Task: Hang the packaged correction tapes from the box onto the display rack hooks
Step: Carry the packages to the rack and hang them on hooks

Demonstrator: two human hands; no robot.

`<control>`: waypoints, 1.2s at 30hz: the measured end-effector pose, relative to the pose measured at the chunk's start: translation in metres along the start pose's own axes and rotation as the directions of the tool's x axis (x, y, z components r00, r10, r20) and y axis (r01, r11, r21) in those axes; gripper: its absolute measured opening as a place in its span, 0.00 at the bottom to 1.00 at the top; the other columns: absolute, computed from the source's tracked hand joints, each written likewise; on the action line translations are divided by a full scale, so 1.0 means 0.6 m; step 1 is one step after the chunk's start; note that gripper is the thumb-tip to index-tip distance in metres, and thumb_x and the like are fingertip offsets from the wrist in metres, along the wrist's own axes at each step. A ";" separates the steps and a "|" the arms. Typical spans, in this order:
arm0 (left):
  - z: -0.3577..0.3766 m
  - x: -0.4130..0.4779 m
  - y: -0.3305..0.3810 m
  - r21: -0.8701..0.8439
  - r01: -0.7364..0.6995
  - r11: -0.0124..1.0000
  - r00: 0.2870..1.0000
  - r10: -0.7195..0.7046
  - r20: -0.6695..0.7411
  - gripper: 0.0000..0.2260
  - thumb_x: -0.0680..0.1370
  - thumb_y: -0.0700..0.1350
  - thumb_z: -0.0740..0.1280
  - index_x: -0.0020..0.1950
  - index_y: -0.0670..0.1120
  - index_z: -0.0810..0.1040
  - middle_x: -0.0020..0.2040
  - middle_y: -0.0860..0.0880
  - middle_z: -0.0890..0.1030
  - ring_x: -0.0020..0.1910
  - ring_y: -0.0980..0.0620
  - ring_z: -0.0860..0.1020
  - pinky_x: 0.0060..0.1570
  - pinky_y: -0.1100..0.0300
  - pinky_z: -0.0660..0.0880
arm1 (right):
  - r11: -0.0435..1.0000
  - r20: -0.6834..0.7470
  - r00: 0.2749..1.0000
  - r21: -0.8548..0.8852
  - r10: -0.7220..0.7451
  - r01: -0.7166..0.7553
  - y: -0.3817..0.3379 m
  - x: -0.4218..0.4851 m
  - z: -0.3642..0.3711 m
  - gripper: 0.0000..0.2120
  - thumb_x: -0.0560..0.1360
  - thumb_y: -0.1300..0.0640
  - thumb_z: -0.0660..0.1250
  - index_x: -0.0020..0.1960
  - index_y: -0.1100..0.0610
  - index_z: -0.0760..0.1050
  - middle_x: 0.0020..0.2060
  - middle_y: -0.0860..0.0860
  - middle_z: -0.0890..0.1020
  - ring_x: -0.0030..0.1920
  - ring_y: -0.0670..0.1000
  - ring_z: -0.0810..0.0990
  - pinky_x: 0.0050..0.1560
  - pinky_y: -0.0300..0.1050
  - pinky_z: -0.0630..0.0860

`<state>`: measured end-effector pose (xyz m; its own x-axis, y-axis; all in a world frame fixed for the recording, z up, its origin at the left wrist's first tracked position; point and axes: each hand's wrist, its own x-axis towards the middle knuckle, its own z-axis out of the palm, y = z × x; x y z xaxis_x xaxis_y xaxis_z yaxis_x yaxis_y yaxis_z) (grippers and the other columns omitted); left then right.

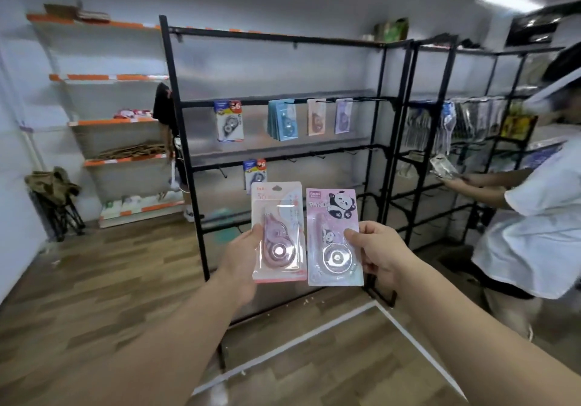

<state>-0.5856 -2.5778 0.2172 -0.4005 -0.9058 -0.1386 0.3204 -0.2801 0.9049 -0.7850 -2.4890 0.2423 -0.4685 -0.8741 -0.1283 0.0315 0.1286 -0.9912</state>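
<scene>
Here, the task is partly done. The left hand [240, 256] pinches a pink correction tape pack [278, 217] by its lower left edge, thumb on the front of the card. The right hand [375, 253] pinches a panda-printed correction tape pack [333, 213] by its lower right edge in the same way. Both packs are held upright, side by side, in front of the black display rack [267, 37] and apart from it; neither is on a hook yet.

Done so far, on the rack's middle rail:
- a white-and-blue pack [229, 121]
- a stack of blue packs [282, 121]
- a peach pack [316, 116]
- a lilac pack [343, 115]

One more white-and-blue pack [255, 171] hangs on the rail below, partly hidden behind the pink pack.

What is left: the two packs in hand, and further bare hooks [317, 155] on the lower rail. The top rail and the lowest levels carry no packs. The box is not in view, so how much stock remains cannot be told.

At the right edge another person [534, 210] in a white shirt reaches toward the neighbouring rack.
</scene>
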 end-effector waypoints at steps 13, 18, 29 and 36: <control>0.190 0.426 0.001 -0.064 0.028 0.998 0.996 -0.022 0.088 0.19 0.75 0.54 0.66 0.59 0.42 0.79 0.55 0.40 0.82 0.54 0.38 0.81 0.58 0.39 0.74 | 0.999 -0.157 0.987 -0.019 -0.030 0.028 -0.072 0.363 -0.146 0.09 0.78 0.60 0.66 0.39 0.56 0.72 0.31 0.51 0.79 0.21 0.45 0.69 0.28 0.37 0.60; 0.275 0.559 -0.015 -0.013 -0.006 1.000 0.998 0.006 0.055 0.17 0.77 0.54 0.65 0.55 0.42 0.80 0.51 0.41 0.84 0.50 0.39 0.82 0.54 0.43 0.77 | 0.999 -0.156 0.987 -0.024 -0.048 0.045 -0.091 0.520 -0.225 0.07 0.78 0.59 0.66 0.41 0.56 0.73 0.34 0.52 0.80 0.23 0.45 0.72 0.28 0.38 0.62; 0.417 0.772 0.005 -0.045 -0.122 0.992 0.992 0.121 -0.025 0.21 0.77 0.57 0.60 0.60 0.44 0.78 0.56 0.40 0.82 0.55 0.39 0.80 0.59 0.41 0.74 | 0.995 0.044 0.994 -0.022 -0.099 0.100 -0.186 0.833 -0.326 0.07 0.78 0.60 0.65 0.41 0.57 0.72 0.33 0.52 0.80 0.20 0.44 0.73 0.20 0.35 0.63; 0.435 0.887 0.065 -0.011 -0.243 0.970 0.959 0.239 -0.152 0.18 0.79 0.54 0.60 0.61 0.44 0.77 0.55 0.42 0.83 0.53 0.41 0.82 0.57 0.42 0.76 | 0.993 0.157 0.984 0.097 -0.083 0.068 -0.207 0.961 -0.303 0.05 0.78 0.63 0.64 0.43 0.59 0.73 0.32 0.54 0.79 0.17 0.43 0.70 0.16 0.35 0.63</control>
<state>-1.0102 -2.9879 0.2838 -0.1770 -0.9840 0.0223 0.4177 -0.0546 0.9070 -1.2193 -2.9239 0.2973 -0.3253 -0.9443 -0.0491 0.0851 0.0225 -0.9961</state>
